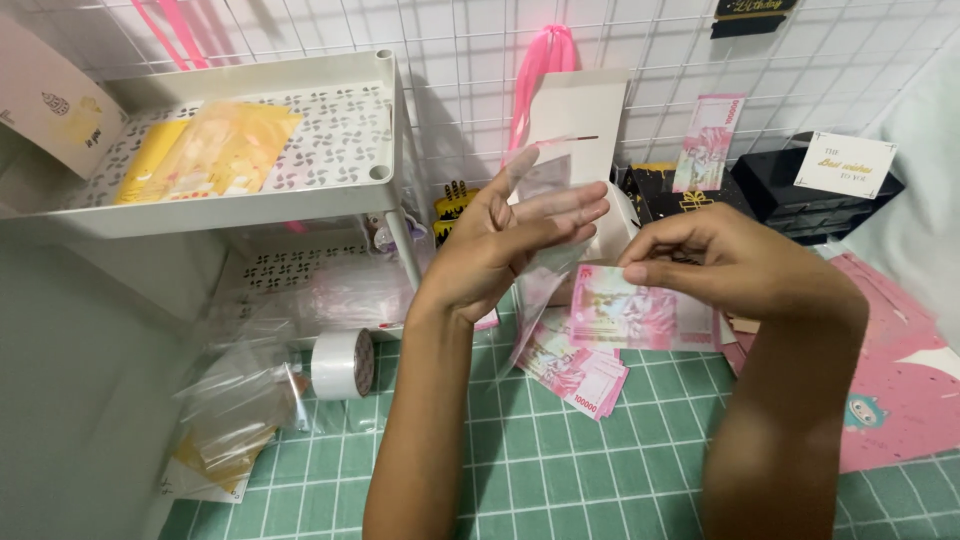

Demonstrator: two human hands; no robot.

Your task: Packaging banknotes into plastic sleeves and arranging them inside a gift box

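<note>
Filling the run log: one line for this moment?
left hand: holds clear sleeve | right hand: holds pink banknote | banknote stack on green mat

banknote (640, 315) — top edge behind right hand (715, 265) | pink paper (900, 390) — cut off right

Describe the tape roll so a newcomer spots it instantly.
Start at the white two-tier shelf unit on the left. Below its lower tier, on the green gridded cutting mat, lies a white tape roll on its side, left of the left hand. It is the only cylinder among flat plastic sleeves.
</note>
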